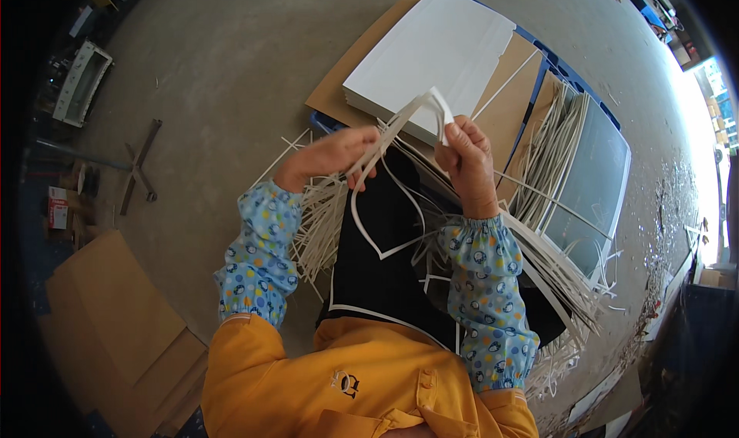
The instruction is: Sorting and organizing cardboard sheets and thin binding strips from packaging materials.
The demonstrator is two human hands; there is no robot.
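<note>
In front of my body, my right hand [468, 157] pinches a thin white strip frame [439, 103] between thumb and fingers near its folded corner. My left hand [336, 155], slightly blurred, grips the other side of the strip, its fingers partly behind it. From between the hands hangs a loop of the strip, pointed at the bottom, over a black cloth [377, 238] on my lap. Beneath both forearms lie heaps of similar loose strips, one pile [317, 226] left and another [546, 265] right.
Ahead, a stack of white sheets [431, 49] rests on brown cardboard [339, 91] over a blue pallet [566, 72]. Grey sheets [593, 180] and bundled strips [550, 153] lie to the right. Flat cardboard [123, 307] and a metal stand base [135, 168] are at left.
</note>
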